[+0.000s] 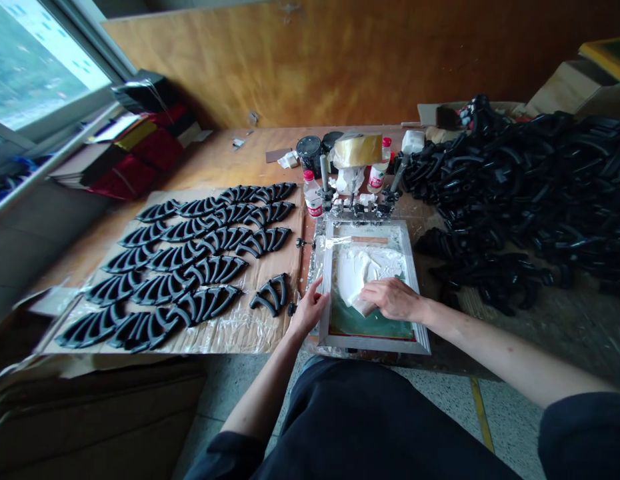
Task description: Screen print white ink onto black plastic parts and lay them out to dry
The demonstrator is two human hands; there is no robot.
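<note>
In front of me lies a screen printing frame (pixel 421 333) with a metal rim and a green mesh, held at its far side by a clamp stand (pixel 357 208). Thick white ink (pixel 353 270) is spread over the mesh. My right hand (pixel 394 299) is closed around a pale squeegee (pixel 363 307), whose edge rests in the ink. At the frame's left rim is my left hand (pixel 310 310), fingers apart and touching the rim; its fingertips are partly hidden. A flat wooden strip (pixel 370 240) lies across the far part of the screen.
Rows of curved black plastic parts (pixel 190 233) cover cardboard (pixel 260 337) on the left. A big heap of black parts (pixel 520 180) fills the right. Behind the frame stand red-capped bottles (pixel 313 197), a dark tub (pixel 309 155) and a tape roll (pixel 357 150).
</note>
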